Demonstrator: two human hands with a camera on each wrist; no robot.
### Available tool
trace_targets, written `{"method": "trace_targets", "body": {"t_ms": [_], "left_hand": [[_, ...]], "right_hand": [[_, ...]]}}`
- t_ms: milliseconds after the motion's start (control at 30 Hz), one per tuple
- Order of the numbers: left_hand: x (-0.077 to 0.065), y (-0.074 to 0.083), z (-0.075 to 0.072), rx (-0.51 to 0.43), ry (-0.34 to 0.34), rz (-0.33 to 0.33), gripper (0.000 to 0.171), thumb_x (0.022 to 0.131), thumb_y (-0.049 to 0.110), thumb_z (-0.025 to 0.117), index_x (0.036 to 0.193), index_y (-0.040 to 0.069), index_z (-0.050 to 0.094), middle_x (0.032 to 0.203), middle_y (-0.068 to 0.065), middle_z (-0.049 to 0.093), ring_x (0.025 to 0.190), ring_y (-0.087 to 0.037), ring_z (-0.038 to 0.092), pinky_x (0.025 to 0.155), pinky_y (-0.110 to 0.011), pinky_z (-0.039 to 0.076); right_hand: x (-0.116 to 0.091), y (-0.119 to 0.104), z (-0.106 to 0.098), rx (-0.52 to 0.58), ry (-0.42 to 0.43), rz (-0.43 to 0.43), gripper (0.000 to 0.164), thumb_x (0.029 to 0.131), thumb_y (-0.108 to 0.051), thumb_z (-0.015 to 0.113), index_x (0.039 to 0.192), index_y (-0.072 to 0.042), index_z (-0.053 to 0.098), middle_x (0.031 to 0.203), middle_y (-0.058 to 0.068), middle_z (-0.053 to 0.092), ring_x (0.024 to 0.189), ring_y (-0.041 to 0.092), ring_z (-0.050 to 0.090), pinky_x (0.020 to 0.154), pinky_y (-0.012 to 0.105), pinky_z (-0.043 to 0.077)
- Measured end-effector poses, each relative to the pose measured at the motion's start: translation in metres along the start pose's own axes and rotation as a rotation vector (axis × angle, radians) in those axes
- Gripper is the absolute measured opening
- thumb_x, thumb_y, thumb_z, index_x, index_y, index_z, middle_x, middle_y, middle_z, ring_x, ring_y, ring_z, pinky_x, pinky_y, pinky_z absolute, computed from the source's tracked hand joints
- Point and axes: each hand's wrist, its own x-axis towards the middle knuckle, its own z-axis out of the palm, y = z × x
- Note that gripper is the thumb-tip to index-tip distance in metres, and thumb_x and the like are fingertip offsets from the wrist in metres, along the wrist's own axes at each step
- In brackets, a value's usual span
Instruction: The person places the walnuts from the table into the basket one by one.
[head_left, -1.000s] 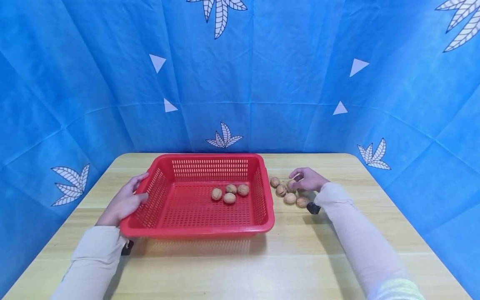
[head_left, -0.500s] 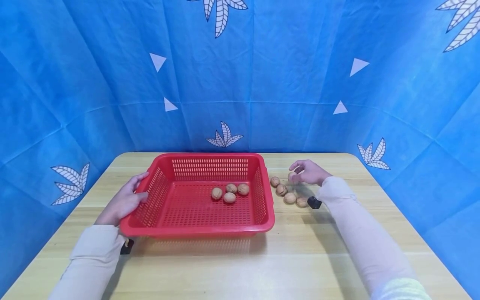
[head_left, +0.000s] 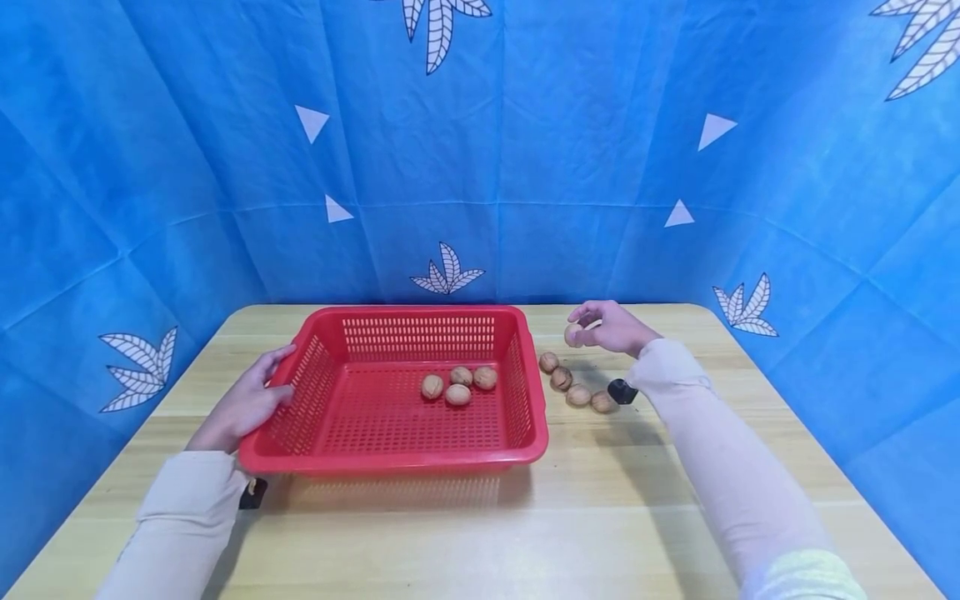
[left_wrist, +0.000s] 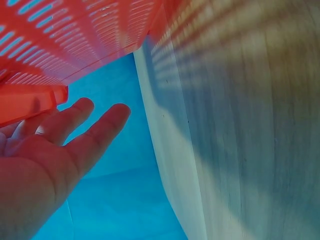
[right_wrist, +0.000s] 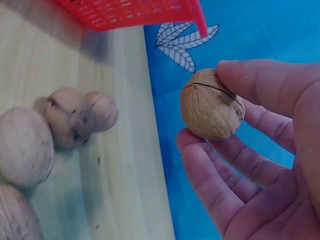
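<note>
My left hand (head_left: 251, 402) grips the left rim of a red plastic basket (head_left: 405, 460), and some of its fingers (left_wrist: 102, 134) stretch out below that rim in the left wrist view. Several walnuts (head_left: 458, 395) lie inside the basket, toward its right side. Between thumb and fingertips, my right hand (head_left: 618, 329) pinches a single walnut (right_wrist: 212, 105), raised above the table to the right of the basket. Nearer me, below that hand, a short curved row of walnuts (head_left: 578, 395) rests on the wooden table, close to the basket's right wall.
The pale wooden table (head_left: 600, 517) ends at a blue curtain (head_left: 570, 150) printed with white leaves and triangles, which also closes off both sides. A black device (head_left: 622, 391) sits at my right wrist, near the last walnut of the row.
My right hand has picked a walnut out of the group and lifted it up and away toward the far edge. The left hand and the basket stay where they were.
</note>
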Motion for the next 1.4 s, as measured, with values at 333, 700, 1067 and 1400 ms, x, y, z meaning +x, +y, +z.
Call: {"method": "trace_targets", "body": {"t_ms": [333,700,1067,1400], "left_hand": [[0.003,0.001,-0.002,0.001,-0.009,0.045,0.086,0.090,0.002,0.058,0.157,0.014,0.005,0.141,-0.029,0.028,0.103,-0.039,0.057,0.074,-0.047,0.057],[0.003,0.002,-0.002,0.020,-0.007,0.047,0.089,0.087,0.001,0.059,0.157,0.014,0.006,0.144,-0.029,0.026,0.107,-0.041,0.053,0.074,-0.047,0.058],[0.007,0.003,0.001,0.008,-0.018,0.049,0.088,0.088,0.001,0.059,0.157,0.015,0.006,0.145,-0.028,0.026,0.109,-0.040,0.052,0.075,-0.045,0.058],[0.005,0.006,0.005,0.005,-0.012,0.031,0.090,0.087,0.002,0.061,0.157,0.016,0.005,0.146,-0.028,0.025,0.113,-0.043,0.050,0.076,-0.046,0.057]], "right_hand": [[0.007,-0.024,0.000,-0.092,0.005,-0.073,0.040,0.087,-0.024,0.073,0.118,-0.003,0.060,0.111,0.016,0.059,0.100,0.030,0.058,0.087,0.045,0.049],[0.013,-0.044,0.006,-0.045,-0.011,-0.118,0.037,0.086,-0.025,0.075,0.114,-0.005,0.063,0.107,0.014,0.060,0.095,0.028,0.061,0.087,0.046,0.049],[0.019,-0.064,0.021,-0.053,-0.035,-0.151,0.036,0.084,-0.024,0.076,0.113,-0.007,0.065,0.108,0.012,0.061,0.104,0.028,0.055,0.085,0.042,0.049],[0.027,-0.080,0.042,-0.057,-0.048,-0.173,0.031,0.084,-0.023,0.076,0.110,-0.009,0.067,0.105,0.009,0.062,0.104,0.026,0.052,0.084,0.040,0.048]]}}
